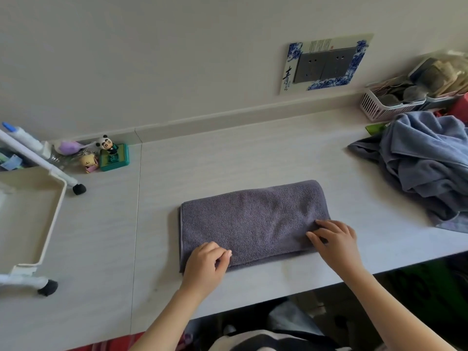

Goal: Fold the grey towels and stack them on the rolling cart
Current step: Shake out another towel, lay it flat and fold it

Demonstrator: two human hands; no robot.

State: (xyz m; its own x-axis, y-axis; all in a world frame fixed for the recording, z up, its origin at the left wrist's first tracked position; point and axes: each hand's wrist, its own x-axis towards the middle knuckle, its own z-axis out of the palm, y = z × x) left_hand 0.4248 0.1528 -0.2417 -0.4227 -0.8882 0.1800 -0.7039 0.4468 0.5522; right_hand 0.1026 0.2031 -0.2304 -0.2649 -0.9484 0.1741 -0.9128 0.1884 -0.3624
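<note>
A grey towel (253,219) lies folded into a long rectangle in the middle of the white table (228,160). My left hand (206,262) sits at its near left corner, curled fingers pinching the near edge. My right hand (334,239) is at the near right corner, bent fingers and thumb gripping the fabric there. A heap of unfolded grey and blue-grey towels (425,163) lies at the right end of the table. The cream rolling cart (50,214), with black wheels, stands at the left; its visible tray holds nothing.
Small toys, a panda figure on a green base (112,155) among them, sit by the wall at back left. A pink basket (385,110) of odds and ends stands at back right. The table's front edge runs just behind my forearms.
</note>
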